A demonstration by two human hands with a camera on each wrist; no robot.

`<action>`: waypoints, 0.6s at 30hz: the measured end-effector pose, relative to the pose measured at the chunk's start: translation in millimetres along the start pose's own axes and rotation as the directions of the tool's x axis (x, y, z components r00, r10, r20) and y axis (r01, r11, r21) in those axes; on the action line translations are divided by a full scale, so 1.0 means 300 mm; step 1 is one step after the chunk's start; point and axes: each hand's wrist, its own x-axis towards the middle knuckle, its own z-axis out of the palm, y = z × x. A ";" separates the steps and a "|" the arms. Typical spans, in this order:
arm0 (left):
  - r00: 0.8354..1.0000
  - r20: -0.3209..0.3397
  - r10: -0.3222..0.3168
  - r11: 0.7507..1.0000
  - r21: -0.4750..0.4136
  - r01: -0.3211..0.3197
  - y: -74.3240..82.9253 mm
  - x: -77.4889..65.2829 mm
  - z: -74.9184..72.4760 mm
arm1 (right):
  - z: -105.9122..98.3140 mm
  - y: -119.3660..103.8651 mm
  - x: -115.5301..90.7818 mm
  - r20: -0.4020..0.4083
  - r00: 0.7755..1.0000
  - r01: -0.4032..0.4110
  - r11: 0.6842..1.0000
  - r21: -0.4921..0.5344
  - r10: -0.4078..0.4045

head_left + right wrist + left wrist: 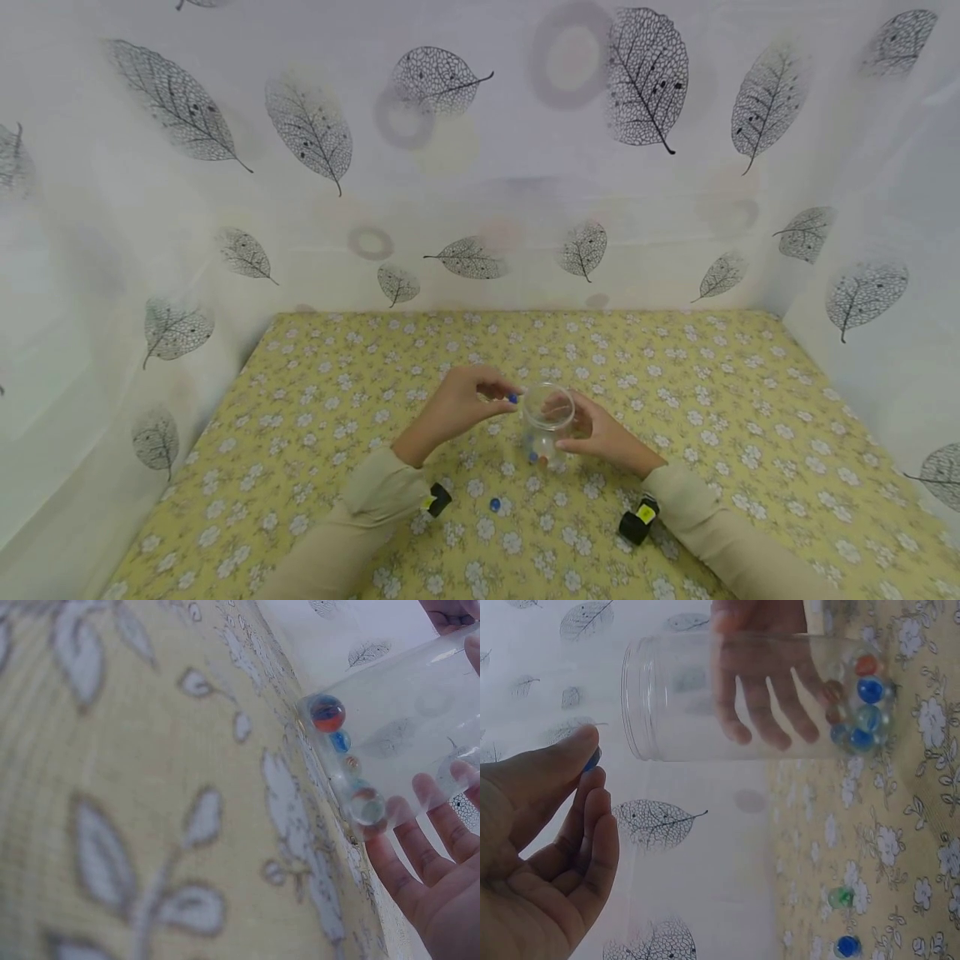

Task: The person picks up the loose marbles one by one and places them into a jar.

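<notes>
A blue marble (pixel 513 398) is pinched between the thumb and fingertips of my left hand (pixel 459 408), just left of the mouth of a clear jar (pixel 551 427). In the left wrist view the marble (pixel 592 759) is partly hidden by the thumb. My right hand (pixel 609 435) grips the jar from its right side, fingers behind the wall and thumb in front. The jar stands upright and has no lid on. Several glass marbles (pixel 870 691), blue, reddish and clear, lie at its bottom.
A loose blue marble (pixel 495 504) lies on the yellow floral tablecloth (pixel 337 400), in front of the jar. The left wrist view also shows a loose green marble (pixel 841 898). Leaf-printed white curtains (pixel 480 183) enclose the table at the back and sides.
</notes>
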 end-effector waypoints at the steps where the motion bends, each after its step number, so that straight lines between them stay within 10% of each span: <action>1: 1.000 -0.005 0.016 1.000 -0.001 -0.016 0.004 0.004 0.002 | 0.000 0.000 0.000 0.000 1.000 0.001 1.000 -0.001 -0.001; 18: 1.000 0.003 0.022 0.999 -0.042 -0.022 0.037 0.049 0.039 | -0.004 -0.002 0.004 0.025 0.999 0.033 0.999 0.028 -0.034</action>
